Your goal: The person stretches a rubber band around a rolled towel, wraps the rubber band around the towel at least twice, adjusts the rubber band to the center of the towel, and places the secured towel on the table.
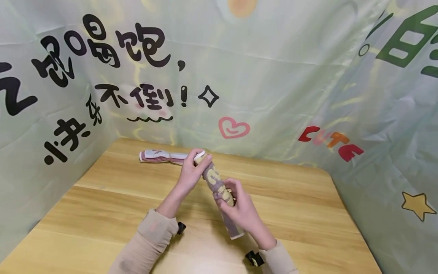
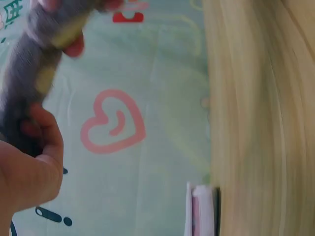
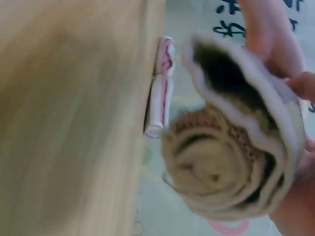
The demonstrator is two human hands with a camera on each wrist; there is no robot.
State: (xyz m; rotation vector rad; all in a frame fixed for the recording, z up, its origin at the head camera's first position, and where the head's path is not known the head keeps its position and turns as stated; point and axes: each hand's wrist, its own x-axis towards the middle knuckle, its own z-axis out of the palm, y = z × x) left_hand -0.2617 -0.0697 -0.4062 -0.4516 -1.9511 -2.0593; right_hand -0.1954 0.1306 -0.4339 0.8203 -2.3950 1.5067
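Observation:
A rolled-up towel (image 1: pixel 213 179), purple-grey with pale yellow patches and a white edge, is held aslant above the table, cinched near its middle. My left hand (image 1: pixel 192 171) grips its upper end, thumb along the side. Around the roll just below its middle curl the fingers of my right hand (image 1: pixel 241 205). In the right wrist view the towel's spiral end (image 3: pixel 216 167) faces the camera, one loose layer standing away from the coil. The left wrist view shows my left hand (image 2: pixel 34 167) curled on the blurred, darker-looking roll (image 2: pixel 29 69).
A second rolled towel (image 1: pixel 157 156), pink and light blue and cinched in the middle, lies at the back left of the wooden table (image 1: pixel 291 213). Printed cloth walls (image 1: pixel 273 95) stand along the table's back and sides. Small black devices (image 1: pixel 254 258) sit by both wrists.

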